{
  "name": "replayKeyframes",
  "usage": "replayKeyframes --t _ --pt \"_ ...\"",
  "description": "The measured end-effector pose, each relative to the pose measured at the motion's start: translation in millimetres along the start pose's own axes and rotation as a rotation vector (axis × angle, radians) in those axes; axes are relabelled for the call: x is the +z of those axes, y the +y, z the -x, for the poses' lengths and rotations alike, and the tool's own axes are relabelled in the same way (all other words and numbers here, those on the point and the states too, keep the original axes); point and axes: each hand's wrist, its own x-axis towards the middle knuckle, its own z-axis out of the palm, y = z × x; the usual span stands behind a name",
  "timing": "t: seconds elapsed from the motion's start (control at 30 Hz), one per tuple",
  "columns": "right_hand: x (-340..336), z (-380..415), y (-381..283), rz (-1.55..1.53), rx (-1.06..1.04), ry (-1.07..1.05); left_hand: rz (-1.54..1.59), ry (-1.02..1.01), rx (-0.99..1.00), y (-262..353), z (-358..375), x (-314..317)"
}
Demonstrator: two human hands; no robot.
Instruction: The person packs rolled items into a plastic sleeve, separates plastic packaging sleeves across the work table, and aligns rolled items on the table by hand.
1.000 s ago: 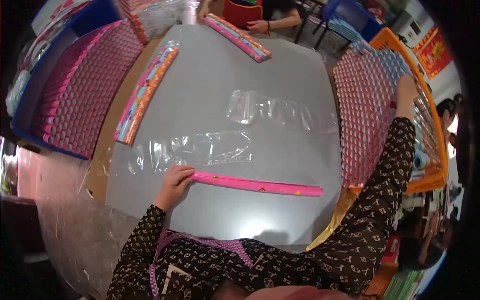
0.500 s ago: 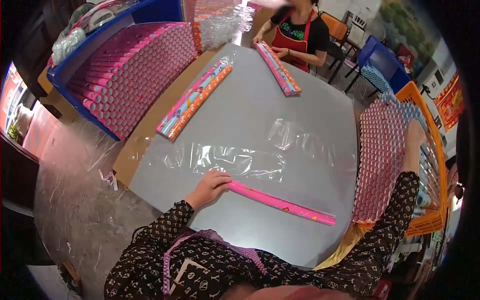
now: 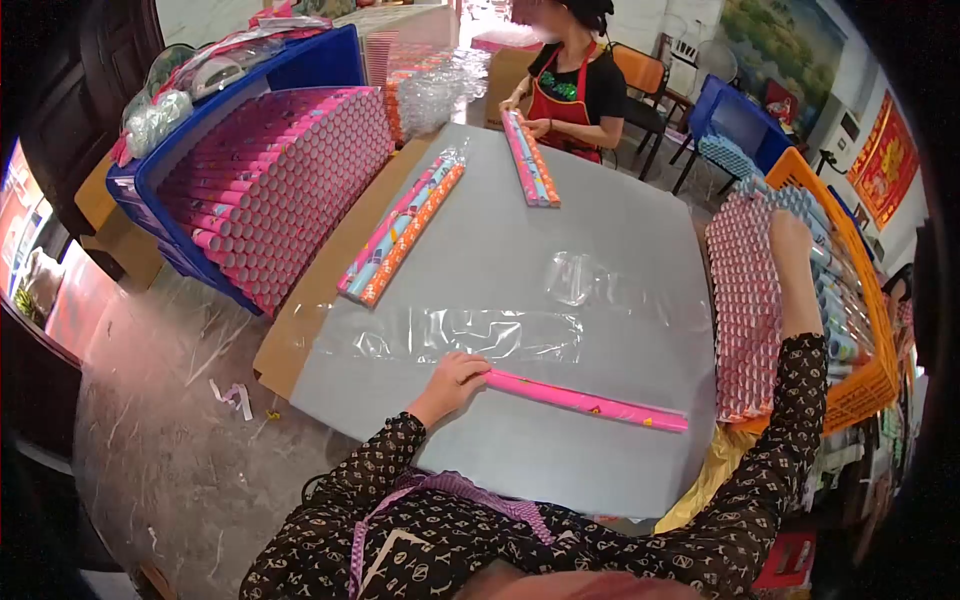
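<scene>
My left hand point(image 3: 452, 386) is closed around the left end of a pink wrapping-paper roll point(image 3: 590, 402), which lies across the grey table point(image 3: 600, 470) in front of me. Just beyond it, a clear plastic sleeve point(image 3: 500, 334) lies flat. My right arm is stretched out to the right, its hand point(image 3: 790, 238) at the upper part of a big stack of pink rolls point(image 3: 742, 310). Blue rolls point(image 3: 835, 305) lie beside that hand in an orange crate point(image 3: 868, 385). The fingers of my right hand are hidden from view.
A sleeved set of pink, blue and orange rolls point(image 3: 402, 235) lies at the table's left. Across the table, a person in a red apron point(image 3: 562, 95) holds a similar set point(image 3: 530, 165). More pink rolls fill a blue crate point(image 3: 235, 290) on the left. Another plastic sleeve point(image 3: 572, 278) lies mid-table.
The camera view has tilted and shifted. My left hand stays on the pink roll, and my right hand remains at the stack. The other person's set has swung more upright in view.
</scene>
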Motion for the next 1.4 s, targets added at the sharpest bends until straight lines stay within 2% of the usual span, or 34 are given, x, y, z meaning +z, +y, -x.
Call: replayKeyframes --t 0.1,0.23,0.4,0.63,0.7,0.77,0.8,0.87,1.0,1.1,1.17,1.2,1.27,1.4 --pt "-5 9 -1 0.028 -0.061 0.001 0.009 0.014 -0.003 -3 1 2" --pt "14 11 2 0.006 0.005 -0.035 0.001 0.042 0.054 -6 1 4" --pt "17 22 11 0.069 -0.146 0.026 -0.005 0.027 0.025 -5 1 4" --pt "-9 42 33 0.026 -0.006 0.008 0.046 0.056 0.017 -11 2 9" --pt "-29 52 38 0.036 0.004 0.013 -0.007 0.072 0.058 -15 3 10" --pt "-49 61 37 -0.261 0.204 0.075 0.014 0.047 0.030 -12 2 8" --pt "-60 66 39 -0.261 0.204 0.075 0.014 0.047 0.031 -11 2 8" --pt "-85 79 42 0.031 0.037 0.086 0.010 0.051 0.036 -10 2 8" --pt "-163 119 20 -0.006 0.082 0.091 -0.004 0.012 0.004 -10 3 6" --pt "-204 147 10 -0.159 0.175 -0.029 0.000 -0.002 -0.017 -8 2 4" --pt "-218 168 10 -0.271 0.141 0.090 0.013 0.012 -0.004 -10 2 6" --pt "-224 177 14 -0.272 0.137 0.084 -0.009 0.024 0.021 -11 3 6" --pt "-235 195 23 -0.460 0.029 0.148 -0.007 0.033 0.032 -13 3 7" --pt "-243 226 48 -0.708 -0.023 0.132 -0.024 0.062 0.033 -13 4 10"
